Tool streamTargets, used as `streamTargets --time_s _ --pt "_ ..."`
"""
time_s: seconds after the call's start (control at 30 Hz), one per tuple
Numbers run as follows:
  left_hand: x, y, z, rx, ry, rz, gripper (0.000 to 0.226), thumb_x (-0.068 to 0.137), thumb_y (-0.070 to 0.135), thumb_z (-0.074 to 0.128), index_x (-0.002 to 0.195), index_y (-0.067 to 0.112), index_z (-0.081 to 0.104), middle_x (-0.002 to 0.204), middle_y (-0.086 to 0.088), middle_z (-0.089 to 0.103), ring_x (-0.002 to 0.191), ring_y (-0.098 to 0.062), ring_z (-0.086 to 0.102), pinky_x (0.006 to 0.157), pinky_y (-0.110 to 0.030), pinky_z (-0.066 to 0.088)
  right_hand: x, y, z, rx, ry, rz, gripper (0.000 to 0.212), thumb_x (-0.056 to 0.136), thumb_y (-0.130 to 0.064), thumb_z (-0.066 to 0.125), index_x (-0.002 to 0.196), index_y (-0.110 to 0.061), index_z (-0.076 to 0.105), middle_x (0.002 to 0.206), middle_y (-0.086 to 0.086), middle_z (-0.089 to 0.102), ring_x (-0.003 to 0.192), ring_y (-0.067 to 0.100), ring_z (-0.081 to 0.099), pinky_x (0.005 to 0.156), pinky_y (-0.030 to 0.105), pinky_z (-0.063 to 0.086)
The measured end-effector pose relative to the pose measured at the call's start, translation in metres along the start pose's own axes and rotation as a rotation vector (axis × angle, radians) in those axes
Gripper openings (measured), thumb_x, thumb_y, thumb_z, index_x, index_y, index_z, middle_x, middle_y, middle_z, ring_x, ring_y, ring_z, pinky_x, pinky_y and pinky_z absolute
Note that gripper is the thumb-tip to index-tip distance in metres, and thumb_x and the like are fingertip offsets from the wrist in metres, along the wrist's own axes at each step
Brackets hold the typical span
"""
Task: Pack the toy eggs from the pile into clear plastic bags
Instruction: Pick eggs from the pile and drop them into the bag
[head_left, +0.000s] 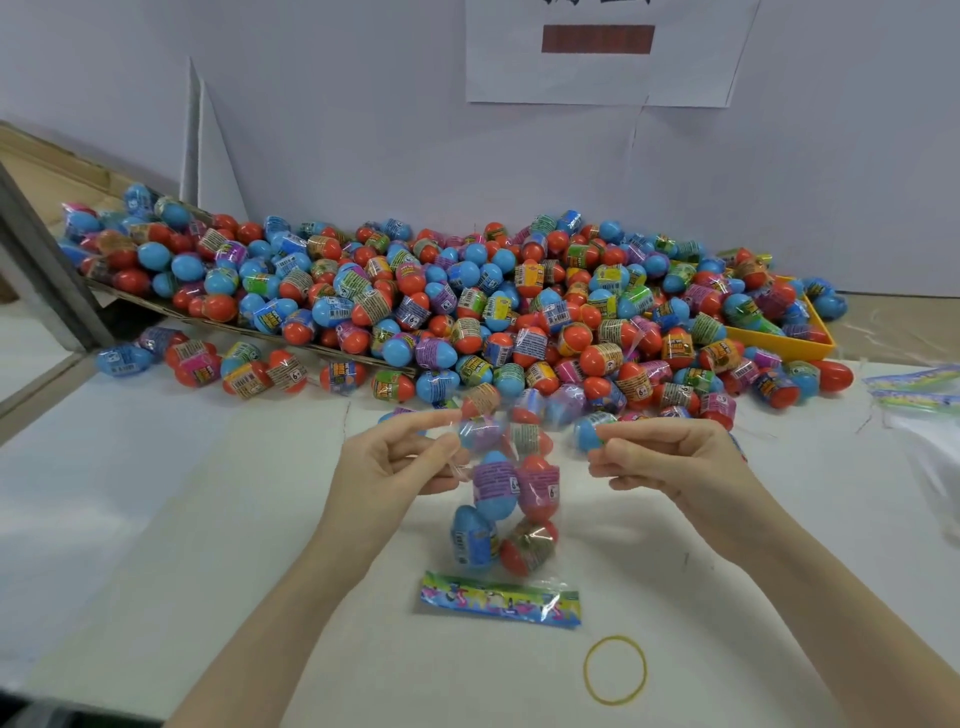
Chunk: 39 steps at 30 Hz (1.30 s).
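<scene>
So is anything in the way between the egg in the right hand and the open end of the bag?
Nothing visible. The right hand holds a blue egg beside the clear bag, whose mouth the left hand pinches. Only a short open gap lies between them, though the mouth itself is blurred.

Packing station, small factory or warehouse type. Evidence: bulk pile of toy eggs (441, 312) — hundreds, shrink-labelled, identical stock — heaped on a white-covered table (156, 493); cardboard sheet (249, 325) under part of the heap; yellow plastic tray (789, 343); spare printed-header bags (914, 387); plain partition wall with taped paper notice (608, 52).
</scene>
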<state>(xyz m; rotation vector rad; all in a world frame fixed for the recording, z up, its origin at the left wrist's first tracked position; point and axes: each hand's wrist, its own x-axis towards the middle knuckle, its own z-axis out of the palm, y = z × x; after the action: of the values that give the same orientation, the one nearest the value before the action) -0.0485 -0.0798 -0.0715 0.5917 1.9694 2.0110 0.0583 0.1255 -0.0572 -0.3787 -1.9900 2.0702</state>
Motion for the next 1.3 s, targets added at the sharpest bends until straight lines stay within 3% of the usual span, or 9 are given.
streamTargets --time_s 0.13,0.37,0.6,0.77,0.97,1.13,1.3 --pt "-0.001 -0.004 0.002 -0.027 0.010 -0.055 0.021 0.082 0.001 0.061 0.087 0.019 0.071 0.061 0.005 0.069 0.055 -0.004 0.064 0.055 -0.013 0.051 -0.001 0.004 0.007 -0.070 -0.062 0.041 0.041 0.055 -0.036 0.070 0.092 -0.018 0.071 0.087 0.006 0.074 0.081 0.020 0.070 0.061 0.020 0.054" --pt "-0.003 0.000 0.004 -0.050 -0.037 -0.055 0.024 0.082 0.001 0.061 0.077 0.022 0.072 0.065 0.002 0.072 0.058 -0.006 0.066 0.054 -0.013 0.051 0.004 0.002 0.013 -0.063 -0.055 0.026 0.019 0.055 -0.031 0.072 0.071 -0.023 0.077 0.076 0.005 0.073 0.068 0.013 0.068 0.060 0.019 0.054" --pt "-0.003 0.003 0.004 -0.031 -0.123 -0.059 0.023 0.082 0.001 0.061 0.076 0.021 0.072 0.070 -0.002 0.073 0.067 -0.010 0.069 0.056 -0.014 0.051 0.009 0.004 0.013 -0.110 -0.063 0.049 0.040 0.047 -0.041 0.074 0.083 -0.025 0.073 0.081 -0.001 0.073 0.072 0.009 0.067 0.060 0.017 0.053" --pt "-0.004 0.002 0.005 -0.018 -0.127 -0.062 0.020 0.082 0.003 0.061 0.079 0.020 0.071 0.071 -0.001 0.073 0.066 -0.009 0.068 0.056 -0.014 0.051 0.010 0.006 0.011 -0.048 -0.090 0.103 0.034 0.048 -0.027 0.077 0.082 -0.020 0.075 0.085 0.008 0.073 0.076 0.017 0.069 0.067 0.022 0.056" --pt "-0.005 -0.001 0.004 -0.039 -0.068 -0.077 0.019 0.080 0.003 0.063 0.078 0.020 0.071 0.070 -0.001 0.073 0.061 -0.009 0.068 0.055 -0.014 0.052 0.004 0.007 0.006 0.027 -0.062 0.084 0.024 0.055 -0.010 0.073 0.079 -0.013 0.076 0.084 0.013 0.073 0.076 0.020 0.071 0.060 0.019 0.053" --pt "-0.005 -0.003 0.003 -0.027 -0.078 -0.086 0.018 0.082 0.001 0.061 0.082 0.017 0.070 0.070 0.000 0.073 0.062 -0.009 0.069 0.055 -0.013 0.052 0.001 0.005 0.006 -0.056 -0.052 0.053 0.018 0.059 -0.014 0.071 0.075 -0.019 0.077 0.077 0.010 0.073 0.068 0.020 0.071 0.053 0.021 0.055" --pt "-0.004 -0.003 -0.002 -0.019 -0.129 -0.060 0.024 0.082 -0.003 0.060 0.086 0.020 0.069 0.071 -0.004 0.073 0.065 -0.011 0.070 0.058 -0.015 0.053 0.001 0.007 0.005 -0.039 -0.062 0.036 0.027 0.058 -0.011 0.071 0.084 -0.015 0.074 0.076 0.013 0.073 0.064 0.019 0.070 0.053 0.020 0.053"
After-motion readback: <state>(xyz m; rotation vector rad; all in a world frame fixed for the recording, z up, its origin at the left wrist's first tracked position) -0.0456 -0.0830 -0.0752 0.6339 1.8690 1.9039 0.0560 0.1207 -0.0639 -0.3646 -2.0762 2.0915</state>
